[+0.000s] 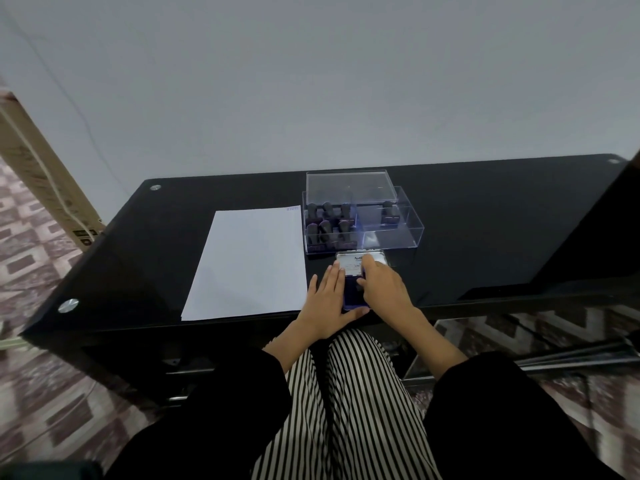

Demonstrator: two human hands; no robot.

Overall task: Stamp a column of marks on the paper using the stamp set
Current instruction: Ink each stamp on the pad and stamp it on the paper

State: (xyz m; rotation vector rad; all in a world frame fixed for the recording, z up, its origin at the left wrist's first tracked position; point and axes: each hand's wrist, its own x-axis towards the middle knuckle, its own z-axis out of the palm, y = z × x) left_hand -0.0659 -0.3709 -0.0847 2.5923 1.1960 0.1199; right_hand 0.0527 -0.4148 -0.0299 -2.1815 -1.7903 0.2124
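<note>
A white sheet of paper (247, 263) lies on the black table (485, 237) and carries one small purple mark (292, 209) at its far right corner. An ink pad (351, 299) with a blue inked surface sits at the table's front edge, its white lid (353, 263) raised behind it. My left hand (327, 301) lies flat against the pad's left side, thumb along its near edge. My right hand (379, 285) is over the pad, fingers curled round what looks like a small dark stamp (359, 289) set on the ink; the stamp is mostly hidden.
A clear plastic stamp box (401, 233) stands just behind the ink pad, with several dark stamps (329, 223) in its left part and one at the right (389, 213). Its clear lid (349, 185) leans behind it. A cardboard box (41, 174) stands on the floor at the left.
</note>
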